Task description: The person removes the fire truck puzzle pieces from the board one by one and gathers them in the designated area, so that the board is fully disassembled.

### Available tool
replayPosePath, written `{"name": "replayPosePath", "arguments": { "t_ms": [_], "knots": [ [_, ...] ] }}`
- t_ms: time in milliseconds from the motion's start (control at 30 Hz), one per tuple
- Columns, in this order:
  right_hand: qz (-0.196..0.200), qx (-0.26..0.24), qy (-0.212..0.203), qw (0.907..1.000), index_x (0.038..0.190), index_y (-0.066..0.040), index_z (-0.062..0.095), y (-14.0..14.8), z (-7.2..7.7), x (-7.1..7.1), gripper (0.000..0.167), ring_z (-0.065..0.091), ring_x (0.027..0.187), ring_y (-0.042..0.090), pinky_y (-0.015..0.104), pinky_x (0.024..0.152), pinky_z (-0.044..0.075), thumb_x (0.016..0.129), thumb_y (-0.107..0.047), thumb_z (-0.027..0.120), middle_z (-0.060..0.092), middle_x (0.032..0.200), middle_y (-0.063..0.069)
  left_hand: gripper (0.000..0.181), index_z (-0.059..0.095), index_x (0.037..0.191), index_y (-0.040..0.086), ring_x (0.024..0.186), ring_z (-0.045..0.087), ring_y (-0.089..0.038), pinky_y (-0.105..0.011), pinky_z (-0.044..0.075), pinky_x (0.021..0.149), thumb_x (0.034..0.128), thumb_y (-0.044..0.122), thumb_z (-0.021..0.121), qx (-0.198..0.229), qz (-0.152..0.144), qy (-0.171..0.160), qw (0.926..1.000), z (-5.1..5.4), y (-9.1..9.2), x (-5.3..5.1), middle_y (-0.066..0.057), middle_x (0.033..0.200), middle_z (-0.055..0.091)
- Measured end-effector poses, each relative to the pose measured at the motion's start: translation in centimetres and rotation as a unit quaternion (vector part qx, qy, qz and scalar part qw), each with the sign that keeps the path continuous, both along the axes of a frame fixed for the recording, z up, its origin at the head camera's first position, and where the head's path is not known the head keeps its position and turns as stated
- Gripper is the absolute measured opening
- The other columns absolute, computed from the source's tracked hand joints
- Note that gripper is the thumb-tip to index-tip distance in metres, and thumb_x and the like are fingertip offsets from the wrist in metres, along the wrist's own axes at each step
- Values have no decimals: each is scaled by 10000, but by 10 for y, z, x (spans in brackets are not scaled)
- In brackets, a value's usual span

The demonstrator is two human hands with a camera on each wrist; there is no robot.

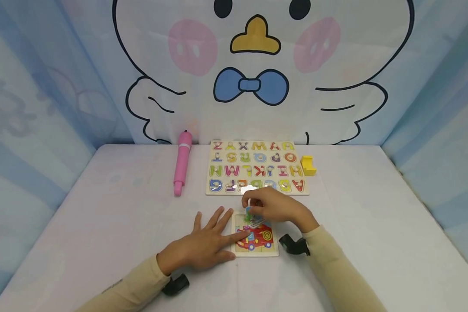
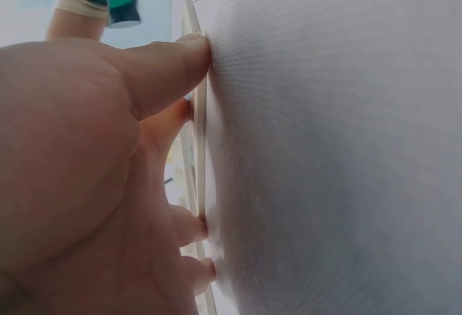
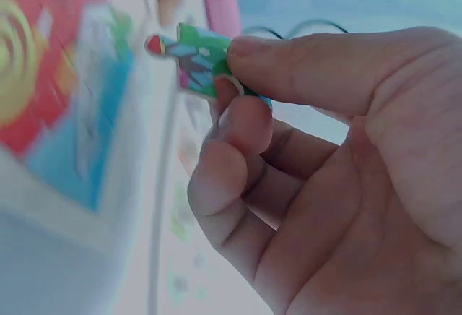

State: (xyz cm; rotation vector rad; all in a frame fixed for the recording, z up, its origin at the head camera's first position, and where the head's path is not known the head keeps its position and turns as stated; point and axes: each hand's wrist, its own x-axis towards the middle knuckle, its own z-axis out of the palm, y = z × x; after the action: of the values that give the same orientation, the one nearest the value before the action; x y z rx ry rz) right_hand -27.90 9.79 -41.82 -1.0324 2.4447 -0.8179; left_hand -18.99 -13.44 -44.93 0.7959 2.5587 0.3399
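Note:
A small framed jigsaw with a red vehicle picture lies at the table's middle front. My left hand is spread at its left side, the index finger resting on the picture and the thumb by the frame's lower left corner. In the left wrist view that thumb touches the edge of the thin board. Over the upper part of the jigsaw, my right hand pinches a green and blue piece between thumb and fingers, raised off the board. A bare wooden patch shows at the jigsaw's upper left.
Behind the jigsaw lies an alphabet board with colourful letters. A yellow block is at its right and a pink pen-like stick at its left. A curtain with a cartoon figure hangs behind the table.

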Motion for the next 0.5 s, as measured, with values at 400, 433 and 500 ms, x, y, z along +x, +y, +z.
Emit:
{"name": "replayPosePath", "arguments": {
  "t_ms": [400,433,500],
  "knots": [
    [-886,88,-231,9958,878,-115,657,65,-4,-4,96,531,748,162,292,677,455,954,-80,704,574,768,-24,597,346,1565,487,1565,-69,-355,-779,-9,1111,1011,513,568,18,99,-14,9999,0,3,0,-111,1718,34],
    [-904,84,-268,9955,874,-114,657,69,-6,-3,98,530,746,157,287,674,455,953,-77,704,573,766,-28,600,346,1564,491,1565,-69,-355,-779,-11,1111,1009,512,573,18,107,-15,9999,0,3,1,-111,1718,37],
    [-938,61,-258,9952,871,-114,660,74,-10,-1,104,531,739,151,278,672,458,951,-65,704,576,763,-33,605,343,1565,492,1565,-68,-354,-779,-12,1111,1007,511,577,34,109,-6,9999,0,2,1,-112,1717,37]
  ]
}}
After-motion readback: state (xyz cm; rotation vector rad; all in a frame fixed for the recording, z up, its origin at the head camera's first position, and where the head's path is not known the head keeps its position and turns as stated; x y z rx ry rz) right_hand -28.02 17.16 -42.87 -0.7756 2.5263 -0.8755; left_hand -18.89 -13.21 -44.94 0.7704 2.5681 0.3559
